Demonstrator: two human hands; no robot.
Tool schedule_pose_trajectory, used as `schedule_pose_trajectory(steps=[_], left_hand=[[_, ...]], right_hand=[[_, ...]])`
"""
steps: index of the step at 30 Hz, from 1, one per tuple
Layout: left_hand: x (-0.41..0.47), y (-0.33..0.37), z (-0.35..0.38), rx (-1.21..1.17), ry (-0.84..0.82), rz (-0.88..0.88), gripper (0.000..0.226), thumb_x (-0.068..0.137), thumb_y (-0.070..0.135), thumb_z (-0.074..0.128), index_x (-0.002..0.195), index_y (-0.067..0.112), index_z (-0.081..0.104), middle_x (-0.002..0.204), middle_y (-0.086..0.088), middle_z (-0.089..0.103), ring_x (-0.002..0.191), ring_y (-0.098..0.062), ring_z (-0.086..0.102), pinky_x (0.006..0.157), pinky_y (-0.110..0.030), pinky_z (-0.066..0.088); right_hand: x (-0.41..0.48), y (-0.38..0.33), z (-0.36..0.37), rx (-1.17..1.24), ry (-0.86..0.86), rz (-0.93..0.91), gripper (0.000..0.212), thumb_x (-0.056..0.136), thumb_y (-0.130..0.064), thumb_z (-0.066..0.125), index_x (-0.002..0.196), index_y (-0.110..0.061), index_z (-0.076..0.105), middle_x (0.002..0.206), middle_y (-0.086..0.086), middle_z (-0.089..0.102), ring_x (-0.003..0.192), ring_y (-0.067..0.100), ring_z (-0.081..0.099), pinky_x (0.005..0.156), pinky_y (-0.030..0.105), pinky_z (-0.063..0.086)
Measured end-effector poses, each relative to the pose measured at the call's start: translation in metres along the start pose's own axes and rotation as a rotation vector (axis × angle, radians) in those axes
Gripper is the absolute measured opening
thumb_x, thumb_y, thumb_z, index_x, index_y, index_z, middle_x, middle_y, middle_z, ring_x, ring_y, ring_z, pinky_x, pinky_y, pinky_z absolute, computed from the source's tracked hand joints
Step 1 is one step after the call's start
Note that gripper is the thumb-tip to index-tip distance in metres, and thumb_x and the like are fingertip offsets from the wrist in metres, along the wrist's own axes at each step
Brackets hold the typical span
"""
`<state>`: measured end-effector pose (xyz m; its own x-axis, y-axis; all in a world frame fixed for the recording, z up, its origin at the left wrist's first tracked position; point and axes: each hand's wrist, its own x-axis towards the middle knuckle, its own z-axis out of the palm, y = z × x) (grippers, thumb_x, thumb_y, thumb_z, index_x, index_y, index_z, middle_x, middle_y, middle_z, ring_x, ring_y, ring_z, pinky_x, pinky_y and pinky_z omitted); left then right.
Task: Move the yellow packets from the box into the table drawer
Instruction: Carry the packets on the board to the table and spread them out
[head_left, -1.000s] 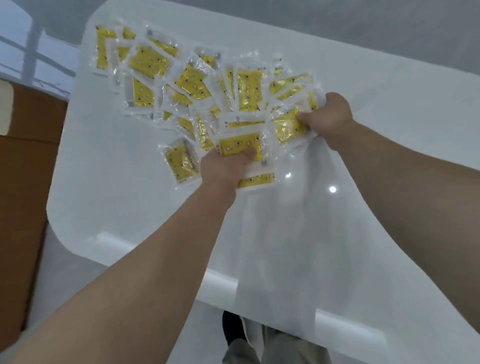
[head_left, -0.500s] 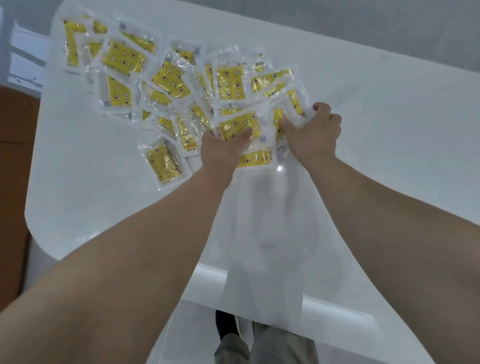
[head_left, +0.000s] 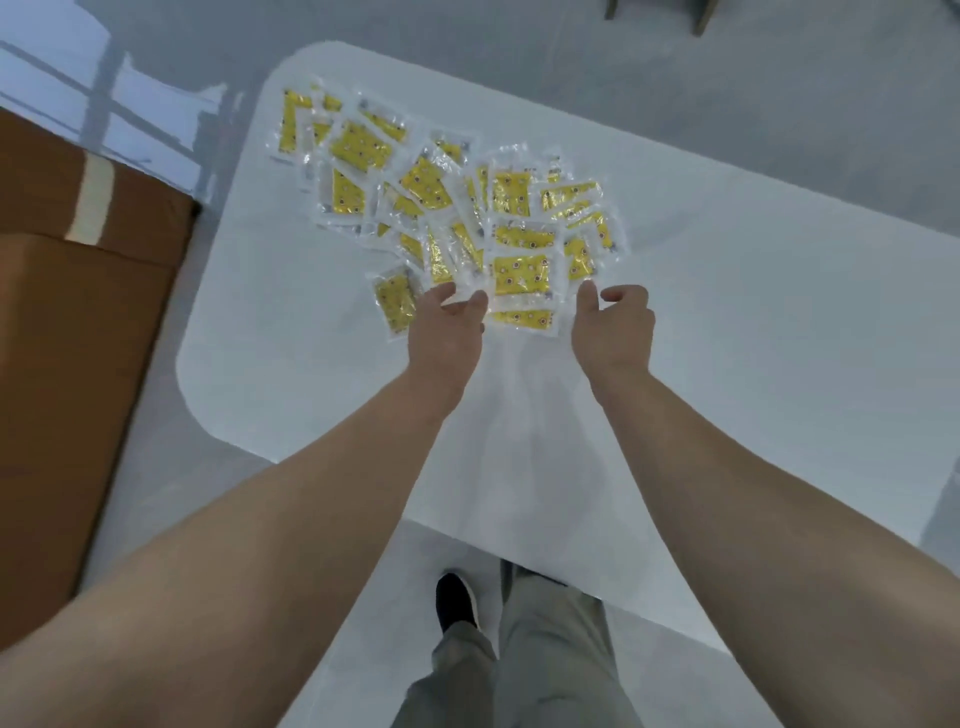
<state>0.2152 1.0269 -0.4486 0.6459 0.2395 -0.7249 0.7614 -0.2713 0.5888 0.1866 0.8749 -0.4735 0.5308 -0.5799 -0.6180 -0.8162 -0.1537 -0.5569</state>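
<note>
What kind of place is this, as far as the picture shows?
Probably an indoor workroom or packing area: many sealed yellow packets lie spread on a plain white table, a taped brown cardboard box stands beside it, and the floor is smooth, glossy grey.

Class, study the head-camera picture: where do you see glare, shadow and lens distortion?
Head view: the clear wrappers of the yellow packets glint; a bright barred reflection shines on the floor at upper left; soft shadows lie on the white table between the forearms; the wide-angle lens bends the table edge and swells the forearms.
</note>
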Motion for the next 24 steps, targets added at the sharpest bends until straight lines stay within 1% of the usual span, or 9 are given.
schedule_pose_trajectory(steps=[2, 4, 9, 12, 16, 19, 21, 23, 24], left_hand=[[-0.034, 0.007, -0.024, -0.065, 0.018, -0.031, 0.047, 0.097, 0.030, 0.061, 0.140, 0.017, 0.049, 0.108, 0.003, 0.067, 0.085, -0.016, 0.070, 0.093, -0.043, 0.057], [-0.067, 0.012, -0.049, -0.120, 0.027, -0.051, 0.046, 0.098, 0.028, 0.060, 0.140, 0.015, 0.048, 0.117, -0.005, 0.066, 0.082, -0.017, 0.070, 0.085, -0.040, 0.057], [-0.140, 0.012, -0.112, -0.231, 0.035, -0.073, 0.043, 0.099, 0.031, 0.058, 0.137, 0.011, 0.052, 0.112, -0.003, 0.065, 0.087, -0.019, 0.071, 0.084, -0.037, 0.057], [-0.176, 0.003, -0.149, -0.293, 0.050, -0.086, 0.042, 0.100, 0.033, 0.057, 0.135, 0.011, 0.053, 0.110, -0.002, 0.064, 0.089, -0.019, 0.070, 0.080, -0.035, 0.057], [-0.214, -0.018, -0.198, -0.368, 0.079, -0.042, 0.044, 0.099, 0.034, 0.057, 0.138, 0.013, 0.051, 0.113, -0.001, 0.066, 0.089, -0.018, 0.071, 0.072, -0.029, 0.055], [-0.239, -0.038, -0.234, -0.431, 0.128, -0.007, 0.041, 0.100, 0.032, 0.056, 0.136, 0.013, 0.052, 0.115, -0.002, 0.066, 0.094, -0.020, 0.070, 0.073, -0.029, 0.053], [-0.252, -0.057, -0.257, -0.490, 0.176, -0.001, 0.040, 0.100, 0.032, 0.056, 0.136, 0.013, 0.052, 0.116, -0.002, 0.065, 0.096, -0.021, 0.070, 0.073, -0.030, 0.052], [-0.267, -0.079, -0.277, -0.573, 0.236, -0.010, 0.039, 0.100, 0.032, 0.058, 0.134, 0.013, 0.053, 0.112, -0.002, 0.066, 0.091, -0.021, 0.069, 0.072, -0.030, 0.050], [-0.275, -0.089, -0.286, -0.613, 0.268, -0.012, 0.038, 0.099, 0.031, 0.058, 0.132, 0.012, 0.054, 0.110, -0.002, 0.066, 0.088, -0.020, 0.068, 0.071, -0.030, 0.049]], right_hand=[[-0.032, -0.016, -0.009, 0.063, -0.026, 0.042, 0.039, 0.100, -0.046, 0.050, 0.120, -0.013, 0.051, 0.123, 0.010, 0.054, 0.100, 0.029, 0.060, 0.086, 0.039, 0.052], [-0.068, -0.033, -0.016, 0.108, -0.065, 0.062, 0.037, 0.100, -0.046, 0.050, 0.118, -0.013, 0.051, 0.123, 0.009, 0.057, 0.096, 0.027, 0.059, 0.080, 0.036, 0.050], [-0.155, -0.059, -0.025, 0.174, -0.206, 0.040, 0.026, 0.101, -0.045, 0.047, 0.108, -0.020, 0.046, 0.119, 0.005, 0.055, 0.081, 0.016, 0.053, 0.073, 0.034, 0.041], [-0.203, -0.067, -0.024, 0.171, -0.273, 0.020, 0.027, 0.100, -0.046, 0.047, 0.107, -0.019, 0.048, 0.112, 0.005, 0.059, 0.078, 0.021, 0.054, 0.067, 0.032, 0.042], [-0.256, -0.071, -0.016, 0.133, -0.348, -0.057, 0.029, 0.102, -0.043, 0.047, 0.113, -0.017, 0.049, 0.100, -0.001, 0.055, 0.077, 0.013, 0.050, 0.074, 0.036, 0.045], [-0.291, -0.072, -0.004, 0.045, -0.400, -0.154, 0.032, 0.100, -0.042, 0.047, 0.116, -0.014, 0.051, 0.097, 0.000, 0.054, 0.074, 0.018, 0.049, 0.073, 0.036, 0.045], [-0.314, -0.075, 0.005, -0.025, -0.442, -0.215, 0.029, 0.098, -0.042, 0.048, 0.109, -0.016, 0.050, 0.093, 0.001, 0.050, 0.072, 0.021, 0.045, 0.071, 0.036, 0.043], [-0.338, -0.076, 0.016, -0.087, -0.490, -0.279, 0.021, 0.096, -0.040, 0.047, 0.090, -0.020, 0.047, 0.080, -0.001, 0.042, 0.062, 0.018, 0.037, 0.065, 0.035, 0.039], [-0.351, -0.076, 0.022, -0.109, -0.513, -0.312, 0.024, 0.096, -0.039, 0.047, 0.079, -0.023, 0.041, 0.074, -0.003, 0.037, 0.059, 0.017, 0.033, 0.063, 0.034, 0.038]])
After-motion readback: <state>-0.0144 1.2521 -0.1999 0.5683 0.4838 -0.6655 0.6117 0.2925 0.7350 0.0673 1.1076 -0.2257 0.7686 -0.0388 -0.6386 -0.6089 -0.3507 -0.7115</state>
